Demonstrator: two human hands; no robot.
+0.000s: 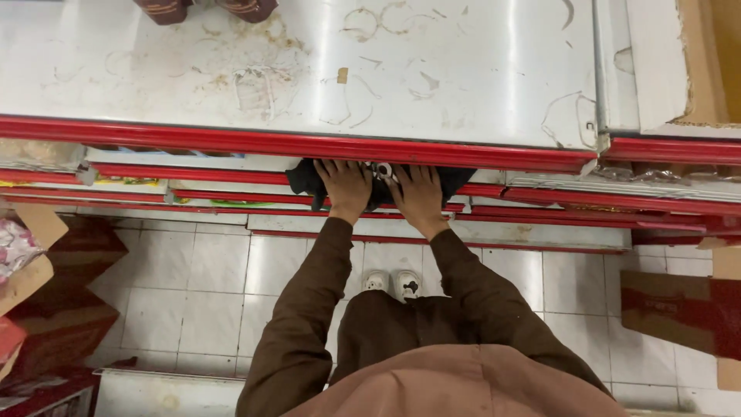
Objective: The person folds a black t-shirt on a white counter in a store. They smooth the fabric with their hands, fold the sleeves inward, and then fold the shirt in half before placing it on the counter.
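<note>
My left hand [345, 188] and my right hand [417, 195] both reach under the top shelf [309, 77] of a white rack with red edges. Both press flat on a dark, folded, cloth-like bundle [302, 179] lying on the shelf below. A small white and black piece [383, 170] sits between my hands on the bundle. My fingers are spread, with their tips hidden beneath the red front edge [293, 143]. Brown sleeves cover both my arms.
Lower red-edged shelves [540, 202] step out toward me over a white tiled floor [201, 286]. Cardboard boxes stand at the left [35, 255] and the right [679, 309]. A box [695, 62] rests on the top shelf at the right. My white shoes [392, 284] show below.
</note>
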